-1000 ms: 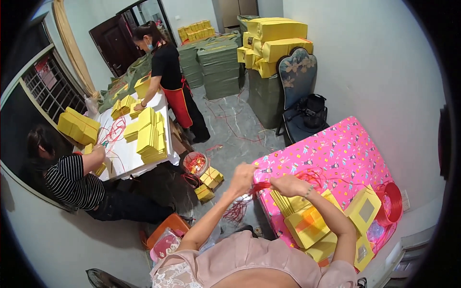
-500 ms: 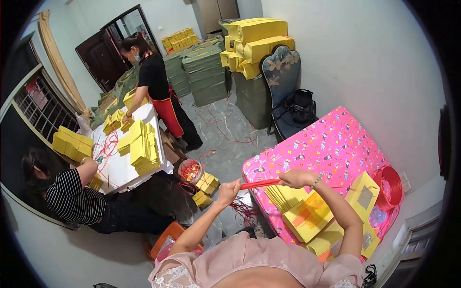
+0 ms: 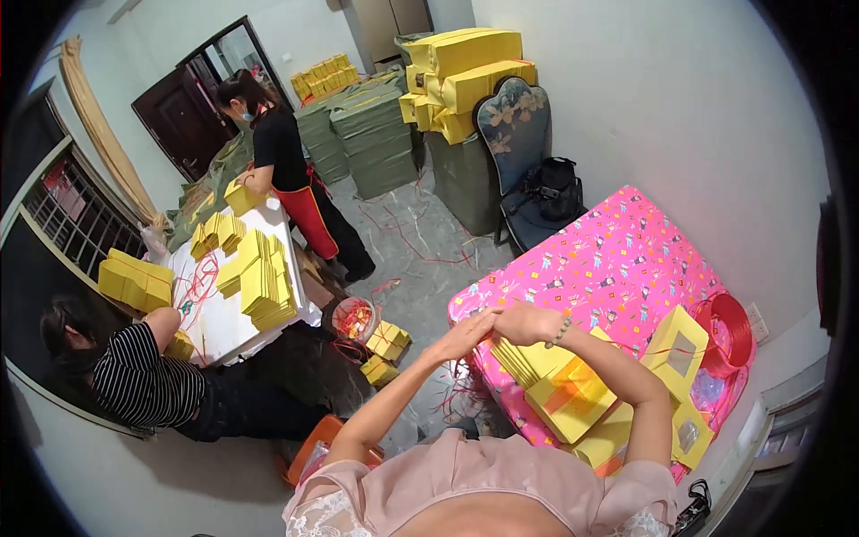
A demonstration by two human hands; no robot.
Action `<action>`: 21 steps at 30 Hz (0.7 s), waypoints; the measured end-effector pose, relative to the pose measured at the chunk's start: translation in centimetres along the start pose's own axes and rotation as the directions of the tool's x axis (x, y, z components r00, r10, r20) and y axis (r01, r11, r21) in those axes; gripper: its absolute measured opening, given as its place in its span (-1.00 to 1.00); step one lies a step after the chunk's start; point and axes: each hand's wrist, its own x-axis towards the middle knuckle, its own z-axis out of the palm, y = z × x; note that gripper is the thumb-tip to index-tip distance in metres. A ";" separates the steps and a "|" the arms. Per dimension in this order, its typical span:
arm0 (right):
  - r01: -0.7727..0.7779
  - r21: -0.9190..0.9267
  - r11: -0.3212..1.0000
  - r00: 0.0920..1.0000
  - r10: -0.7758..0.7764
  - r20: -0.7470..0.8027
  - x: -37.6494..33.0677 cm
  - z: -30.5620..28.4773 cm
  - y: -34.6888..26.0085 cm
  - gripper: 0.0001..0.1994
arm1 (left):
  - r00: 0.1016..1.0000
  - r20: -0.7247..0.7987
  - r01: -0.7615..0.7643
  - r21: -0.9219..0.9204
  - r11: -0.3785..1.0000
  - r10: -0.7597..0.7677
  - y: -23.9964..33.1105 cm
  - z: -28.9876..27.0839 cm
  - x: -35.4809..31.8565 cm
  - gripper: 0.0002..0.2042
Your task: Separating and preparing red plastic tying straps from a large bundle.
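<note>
My left hand (image 3: 467,335) and my right hand (image 3: 530,324) meet over the near left corner of the pink-covered table (image 3: 591,259). The left hand's fingers are stretched out, their tips against the right hand's fingers. My right hand is curled, and a beaded bracelet circles its wrist. A thin red strand (image 3: 611,337) shows to the right of that wrist; the rest of the red bundle is hidden by the hands. Just below lie a fanned stack of yellow paper pieces (image 3: 519,360) and a yellow packet with an orange band (image 3: 571,394).
A red coil (image 3: 727,336) and yellow boxes with clear windows (image 3: 677,353) lie at the table's right. Two people work at a white table (image 3: 215,304) with yellow stacks. A basket of red scraps (image 3: 355,319), an orange stool (image 3: 313,447) and a chair with a black bag (image 3: 550,190) stand around.
My hands have come together from apart, and the red bundle stretched between them no longer shows there. The standing person's hands have moved back toward a yellow block.
</note>
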 end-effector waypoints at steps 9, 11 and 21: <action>0.126 0.194 0.973 0.991 -0.131 0.013 -2.0 -0.8 1.5 -0.66 | 0.946 0.276 0.199 -0.079 0.977 -0.170 2.7 0.5 -0.8 -0.69; 0.118 0.172 0.978 0.990 -0.130 0.060 -2.3 -0.8 1.3 -0.63 | 0.936 0.303 0.213 -0.083 0.974 -0.179 2.7 0.3 -0.9 -0.68; 0.057 0.486 0.872 0.916 0.148 -0.372 -5.4 -1.8 4.9 -0.69 | 0.977 -0.110 0.178 -0.055 0.983 -0.183 0.8 -2.7 -1.1 -0.65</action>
